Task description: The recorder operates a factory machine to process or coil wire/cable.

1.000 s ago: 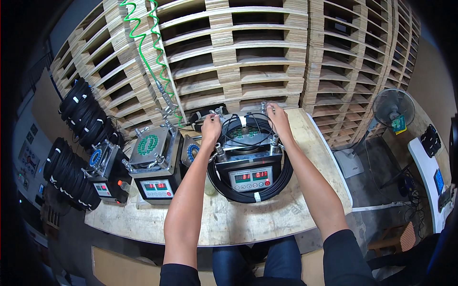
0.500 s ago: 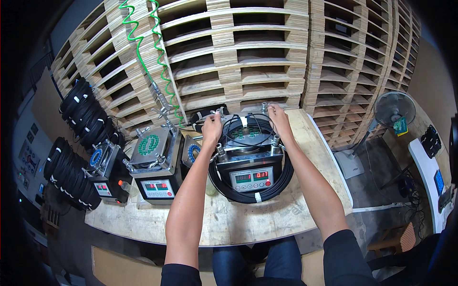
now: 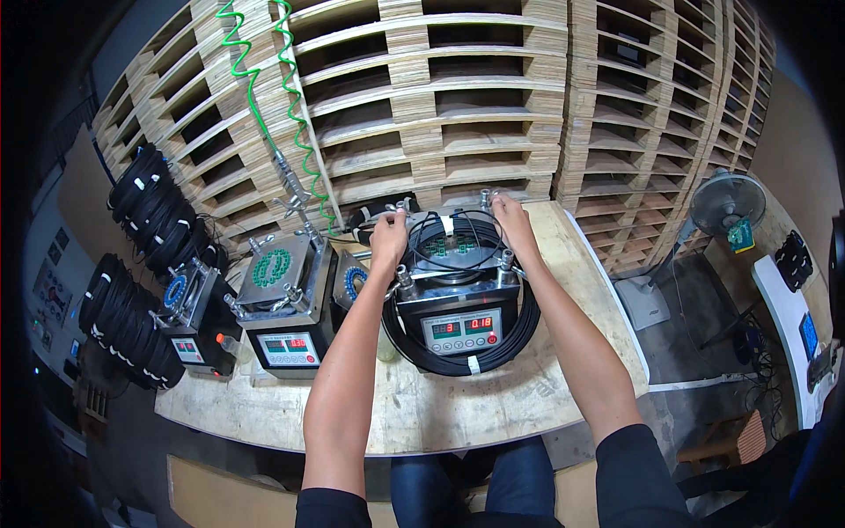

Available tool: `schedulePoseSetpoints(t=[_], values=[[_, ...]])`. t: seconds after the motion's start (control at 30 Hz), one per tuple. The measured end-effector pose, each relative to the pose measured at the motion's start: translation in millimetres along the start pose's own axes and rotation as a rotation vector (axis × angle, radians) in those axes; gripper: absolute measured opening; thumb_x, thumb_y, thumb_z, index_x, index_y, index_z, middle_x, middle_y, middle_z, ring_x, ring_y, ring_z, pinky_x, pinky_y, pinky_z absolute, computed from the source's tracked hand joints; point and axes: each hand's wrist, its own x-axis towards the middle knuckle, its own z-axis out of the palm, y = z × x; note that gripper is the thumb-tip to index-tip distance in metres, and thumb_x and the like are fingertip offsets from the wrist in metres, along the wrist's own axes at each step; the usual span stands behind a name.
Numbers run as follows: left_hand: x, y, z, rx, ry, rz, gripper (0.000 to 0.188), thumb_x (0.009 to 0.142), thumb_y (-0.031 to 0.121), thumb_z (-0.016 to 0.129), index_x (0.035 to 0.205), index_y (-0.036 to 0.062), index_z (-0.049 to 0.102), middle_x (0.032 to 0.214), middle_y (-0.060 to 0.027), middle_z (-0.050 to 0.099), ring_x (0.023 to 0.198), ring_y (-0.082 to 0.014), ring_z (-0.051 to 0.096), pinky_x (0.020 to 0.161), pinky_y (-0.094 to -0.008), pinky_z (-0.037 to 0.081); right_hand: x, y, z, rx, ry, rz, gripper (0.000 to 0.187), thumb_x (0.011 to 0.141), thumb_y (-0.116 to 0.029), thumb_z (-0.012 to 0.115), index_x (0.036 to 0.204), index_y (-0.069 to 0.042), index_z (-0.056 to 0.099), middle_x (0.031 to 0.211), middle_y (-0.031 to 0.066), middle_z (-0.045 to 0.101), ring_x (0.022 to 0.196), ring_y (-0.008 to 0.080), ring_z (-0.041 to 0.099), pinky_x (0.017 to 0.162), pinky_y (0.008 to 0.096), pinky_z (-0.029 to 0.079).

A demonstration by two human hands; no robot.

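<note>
A black box-shaped device (image 3: pixel 415 310) with a steel top and a red lit display (image 3: pixel 463 330) stands in front of me. A coil of black cable (image 3: pixel 528 327) with white ties rests around and over it. Metal clamp knobs rise at its corners, a front left knob (image 3: pixel 404 275) and a front right knob (image 3: pixel 506 260) among them. At the back left, my left hand (image 3: pixel 388 239) is closed on a metal knob. Across from it my right hand (image 3: pixel 513 222) is closed at the back right knob (image 3: pixel 486 199); its fingertips are partly hidden.
Left of it stand a larger device with a green ring of fittings (image 3: pixel 271 267) and a smaller one with a blue ring (image 3: pixel 176 290). Black cable coils (image 3: pixel 128 321) pile at the far left. Green spiral hoses (image 3: pixel 255 101) hang before stacked pallets (image 3: pixel 480 101). A fan (image 3: pixel 727 207) stands right.
The digits on the device's display have changed. Both hands stay at the back knobs, with barely any shift.
</note>
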Motion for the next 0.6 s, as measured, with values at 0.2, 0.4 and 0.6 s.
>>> schedulePoseSetpoints(t=[0.2, 0.4, 0.6], values=[[7, -10, -1, 0.026, -0.006, 0.022, 0.048, 0.096, 0.041, 0.054, 0.114, -0.0021, 0.064, 0.112, -0.0249, 0.067, 0.109, -0.0402, 0.063, 0.094, -0.0429, 0.047, -2, -5, 2, -0.011, 0.015, 0.008, 0.039, 0.096, -0.032, 0.048, 0.109, 0.001, 0.065, 0.09, 0.029, 0.066, 0.091, 0.0429, 0.066, 0.079, 0.0451, 0.051], [8, -11, 4, -0.035, 0.01, 0.037, 0.049, 0.095, 0.041, 0.054, 0.115, -0.0033, 0.063, 0.111, -0.0254, 0.067, 0.108, -0.0402, 0.063, 0.094, -0.0428, 0.047, 1, 0, 3, -0.016, 0.056, 0.027, 0.039, 0.096, -0.032, 0.049, 0.114, 0.0, 0.064, 0.091, 0.0277, 0.068, 0.091, 0.0425, 0.066, 0.08, 0.0456, 0.052], [2, -6, -2, -0.011, -0.017, 0.016, 0.054, 0.095, 0.045, 0.054, 0.115, -0.0043, 0.063, 0.111, -0.0257, 0.067, 0.11, -0.04, 0.062, 0.096, -0.0424, 0.046, 0, 4, 3, -0.046, -0.008, -0.027, 0.037, 0.097, -0.029, 0.047, 0.112, 0.0, 0.064, 0.089, 0.0286, 0.066, 0.092, 0.0436, 0.065, 0.079, 0.0466, 0.05]])
